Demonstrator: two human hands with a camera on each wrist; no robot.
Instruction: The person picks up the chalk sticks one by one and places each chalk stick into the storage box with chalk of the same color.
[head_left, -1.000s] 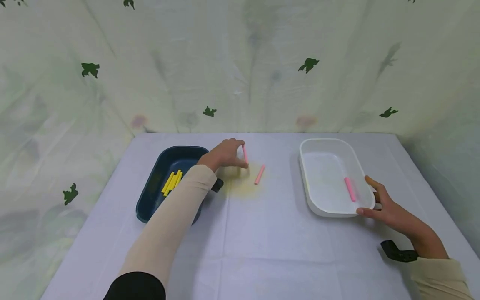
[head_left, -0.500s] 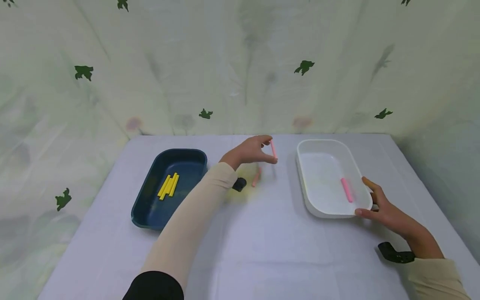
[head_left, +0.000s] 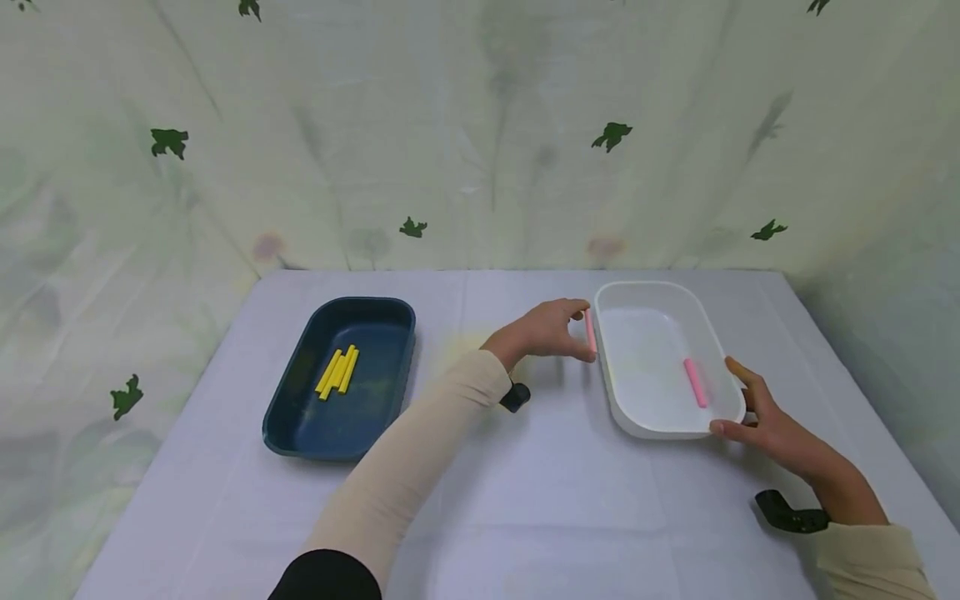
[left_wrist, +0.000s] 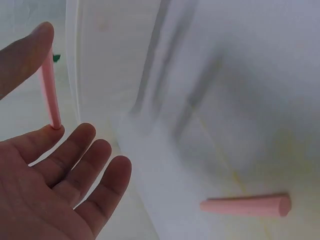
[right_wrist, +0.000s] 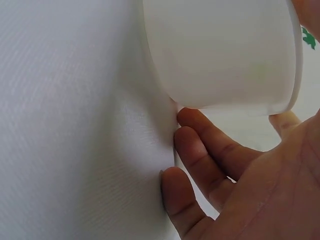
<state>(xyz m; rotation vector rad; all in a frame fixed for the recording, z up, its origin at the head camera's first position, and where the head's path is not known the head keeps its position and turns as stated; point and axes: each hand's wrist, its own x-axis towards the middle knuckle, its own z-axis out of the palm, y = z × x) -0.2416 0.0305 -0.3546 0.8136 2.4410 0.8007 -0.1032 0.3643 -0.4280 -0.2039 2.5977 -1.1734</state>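
Note:
My left hand (head_left: 542, 330) pinches a pink chalk stick (head_left: 590, 332) by its two ends, thumb against index finger, beside the left wall of a white tray (head_left: 641, 375). In the left wrist view the other fingers spread away from the held chalk. A second pink chalk (left_wrist: 247, 205) lies on the cloth there; the head view hides it behind the left hand and arm. Inside the white tray lies a brighter pink chalk (head_left: 695, 383). My right hand (head_left: 772, 425) grips the tray's near right corner, thumb at the front rim and index finger along the right side.
A dark blue tray (head_left: 382, 350) stands on the left, with several yellow chalk sticks (head_left: 337, 372) in it. White cloth (head_left: 570, 500) covers the table, with a faint yellow stain near the middle. A patterned curtain (head_left: 480, 125) hangs behind the table's far edge.
Carrying the pink chalk, my left hand has moved right, from beside the blue tray to the white tray's left side. The right hand keeps its hold on the white tray.

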